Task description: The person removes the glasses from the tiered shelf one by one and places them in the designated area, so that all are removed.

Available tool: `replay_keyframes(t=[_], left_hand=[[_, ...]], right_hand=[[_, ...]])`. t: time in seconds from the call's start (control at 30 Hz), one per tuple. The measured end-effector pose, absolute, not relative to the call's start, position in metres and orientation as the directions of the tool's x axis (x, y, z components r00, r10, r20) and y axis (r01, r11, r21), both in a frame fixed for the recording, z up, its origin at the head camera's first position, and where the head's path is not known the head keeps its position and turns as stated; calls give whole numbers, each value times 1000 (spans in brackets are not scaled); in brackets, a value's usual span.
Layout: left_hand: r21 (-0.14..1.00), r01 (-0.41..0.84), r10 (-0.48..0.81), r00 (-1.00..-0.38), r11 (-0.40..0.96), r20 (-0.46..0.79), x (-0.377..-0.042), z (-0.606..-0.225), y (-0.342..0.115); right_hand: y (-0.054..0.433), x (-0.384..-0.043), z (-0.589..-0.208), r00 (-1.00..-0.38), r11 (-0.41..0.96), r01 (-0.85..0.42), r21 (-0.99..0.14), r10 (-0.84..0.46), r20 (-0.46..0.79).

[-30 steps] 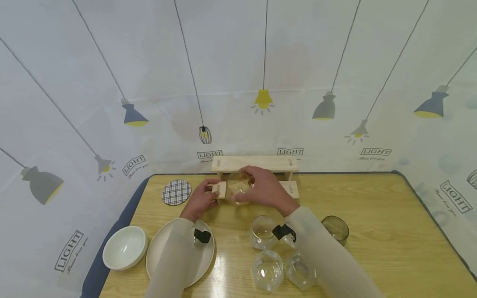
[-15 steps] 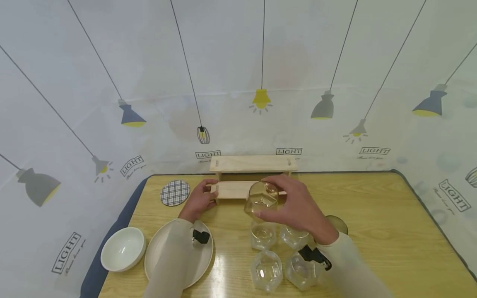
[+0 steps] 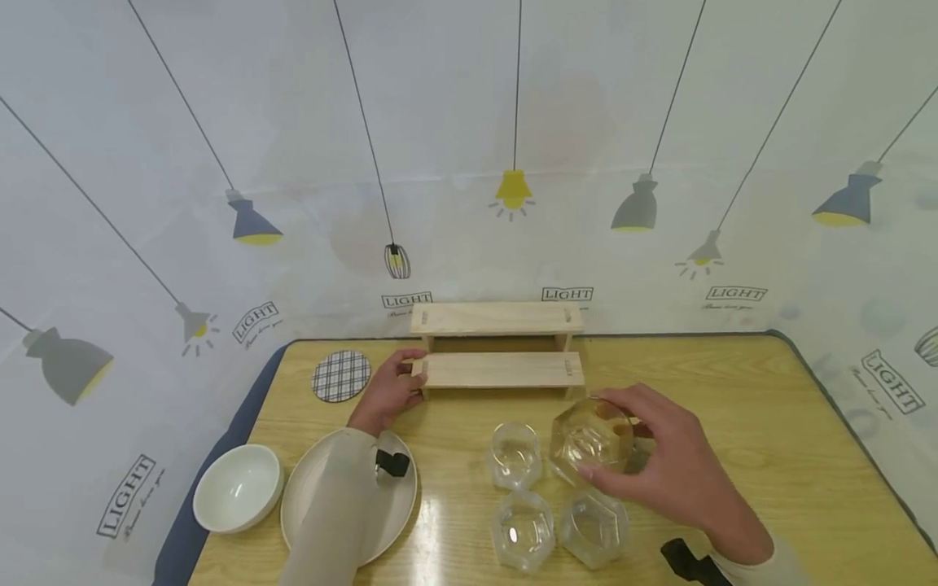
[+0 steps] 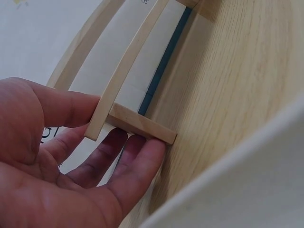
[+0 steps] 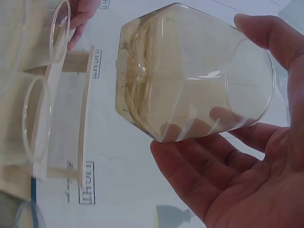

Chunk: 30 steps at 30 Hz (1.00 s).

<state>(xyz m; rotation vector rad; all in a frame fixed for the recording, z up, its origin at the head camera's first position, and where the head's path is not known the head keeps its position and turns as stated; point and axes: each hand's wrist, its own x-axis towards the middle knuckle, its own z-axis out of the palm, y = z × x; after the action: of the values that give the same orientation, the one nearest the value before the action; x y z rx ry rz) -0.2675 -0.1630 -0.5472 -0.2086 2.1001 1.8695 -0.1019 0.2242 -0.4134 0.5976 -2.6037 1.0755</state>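
Note:
My right hand point(image 3: 677, 460) grips an amber faceted glass point(image 3: 586, 439), thumb on one side and fingers on the other. In the right wrist view this glass point(image 5: 190, 76) lies sideways, and nothing shows inside it. Below it in the head view stand clear faceted glasses: one point(image 3: 516, 456) at the back left, one point(image 3: 523, 531) in front of it and one point(image 3: 595, 533) at the front right. My left hand point(image 3: 388, 395) holds the left end of a two-step wooden rack point(image 3: 506, 370). The left wrist view shows its fingers under the top board, against the rack's leg point(image 4: 140, 124).
A checked round coaster point(image 3: 341, 376) lies left of the rack. Left of centre are a cream plate point(image 3: 399, 509), partly under my left sleeve, and a white bowl point(image 3: 238, 488). A wall sheet point(image 3: 454, 203) printed with lamps rises behind the wooden table point(image 3: 769, 456).
My right hand has lifted the amber glass off the rack's lower step and carried it right and toward me, over the clear glasses. My left hand has stayed on the rack's end.

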Motion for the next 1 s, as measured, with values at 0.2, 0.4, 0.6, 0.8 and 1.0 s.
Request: replay_keyframes(t=[0.2, 0.4, 0.6, 0.8, 1.0], left_hand=[[940, -317, 117, -936, 128, -331, -266, -549, -163], [937, -326, 121, -933, 124, -340, -262, -547, -164], [936, -330, 120, -932, 121, -343, -259, -545, -165], [934, -333, 113, -931, 127, -347, -260, -546, -169], [934, -336, 92, -933, 125, -348, -259, -547, -170]], right_hand=[[249, -73, -422, -927, 689, -352, -634, -162, 339], [270, -50, -437, -965, 719, -212, -662, -48, 257], [283, -31, -456, -983, 759, -81, -646, 48, 179], [290, -23, -484, -990, 767, -27, -641, 69, 125], [292, -22, -511, -996, 766, 37, -642, 78, 36]])
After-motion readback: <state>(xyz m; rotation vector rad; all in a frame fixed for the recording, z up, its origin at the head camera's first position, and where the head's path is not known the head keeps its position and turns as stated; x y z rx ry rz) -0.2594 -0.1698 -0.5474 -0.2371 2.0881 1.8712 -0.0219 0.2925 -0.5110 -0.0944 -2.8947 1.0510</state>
